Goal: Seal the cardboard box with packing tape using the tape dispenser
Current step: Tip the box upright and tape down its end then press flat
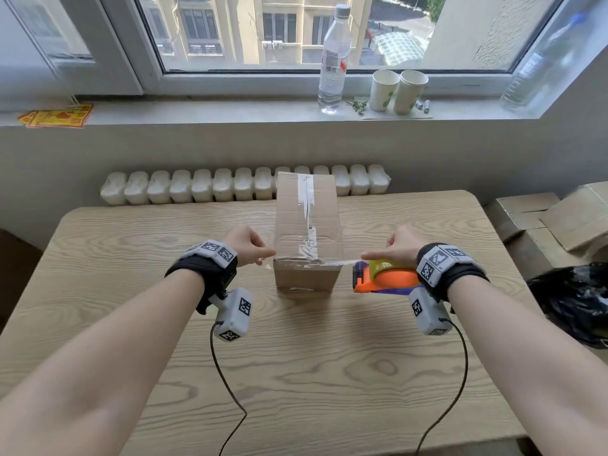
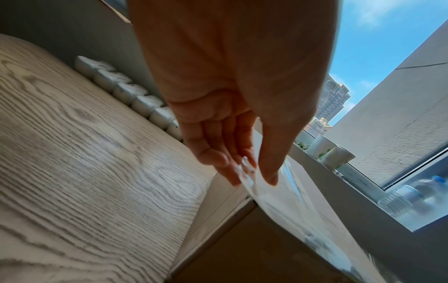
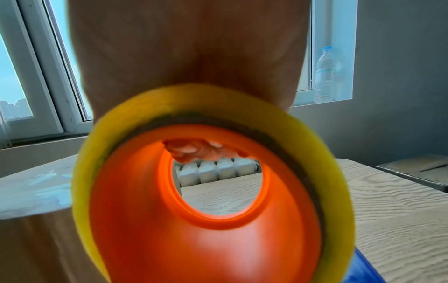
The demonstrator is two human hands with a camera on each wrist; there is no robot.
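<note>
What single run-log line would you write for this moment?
step: taping near top edge | left hand: pinches clear tape end | right hand: grips orange tape dispenser | brown cardboard box: lengthwise strip already on

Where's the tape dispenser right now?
Head view: the tape dispenser is in the right hand, above the table, just right of the cardboard box.

A pale wood-grain table (image 1: pixel 131 291) carries one thing directly — a tall cardboard box (image 1: pixel 307 225) standing at its middle toward the far edge, clear tape along its top; two thin black cables (image 1: pixel 227 386) trail across the near part.
</note>
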